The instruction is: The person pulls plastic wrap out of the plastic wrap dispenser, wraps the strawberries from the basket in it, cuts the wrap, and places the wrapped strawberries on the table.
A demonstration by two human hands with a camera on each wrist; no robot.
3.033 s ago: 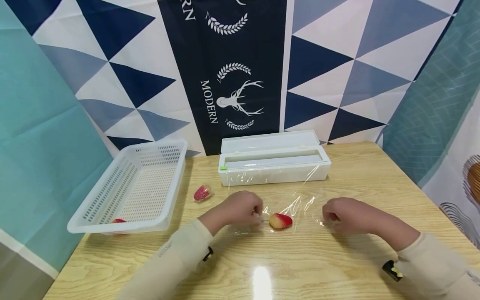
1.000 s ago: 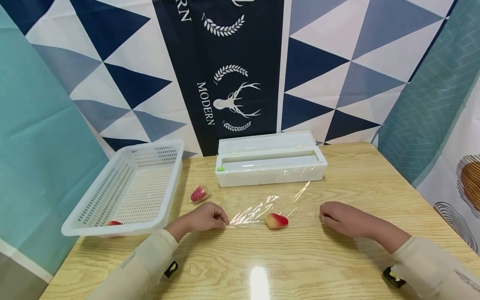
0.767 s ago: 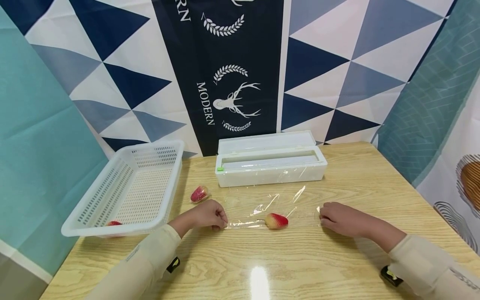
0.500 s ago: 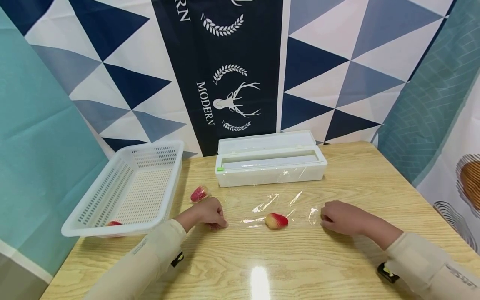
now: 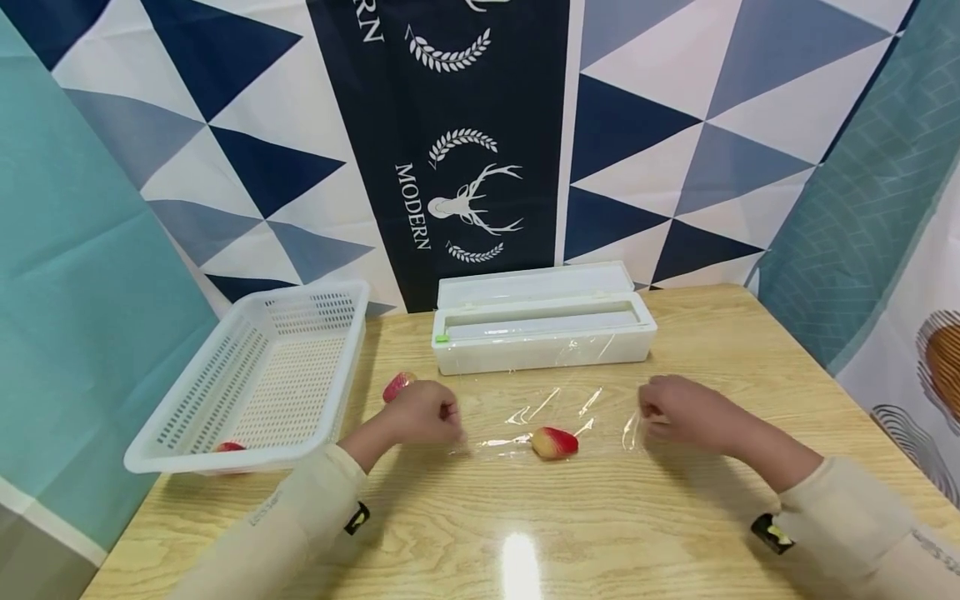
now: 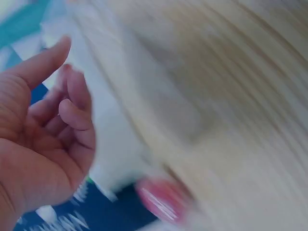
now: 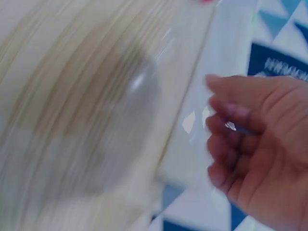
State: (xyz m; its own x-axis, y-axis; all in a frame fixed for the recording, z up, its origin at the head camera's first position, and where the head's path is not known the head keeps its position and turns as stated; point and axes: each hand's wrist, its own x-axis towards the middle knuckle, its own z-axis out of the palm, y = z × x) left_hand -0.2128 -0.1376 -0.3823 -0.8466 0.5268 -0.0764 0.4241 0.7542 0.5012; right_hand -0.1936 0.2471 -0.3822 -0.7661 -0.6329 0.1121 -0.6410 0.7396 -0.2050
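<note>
A clear sheet of plastic wrap (image 5: 525, 412) runs from a white wrap dispenser box (image 5: 543, 354) onto the wooden table. On or under it lies a small red-and-yellow fruit (image 5: 555, 443); which cannot be told. My left hand (image 5: 427, 412) is at the sheet's left edge, blurred; in the left wrist view its thumb stands apart from loosely curled fingers, holding nothing visible. At the sheet's right edge is my right hand (image 5: 678, 412), where the film glints near the fingertips. In the right wrist view, thumb and forefinger tips look slightly apart.
A wrapped pink fruit (image 5: 397, 387) lies just beyond my left hand. To the left stands a white perforated basket (image 5: 341, 392) with a red fruit (image 5: 228, 447) in its near corner. The dispenser's lid (image 5: 532, 285) is raised, with a green piece (image 5: 442, 338) at its left end.
The left hand moved left from near the fruit, stayed low at the film's left edge, then rose slightly. The right hand has also risen slightly. Film glints shifted; the fruit stayed put.
</note>
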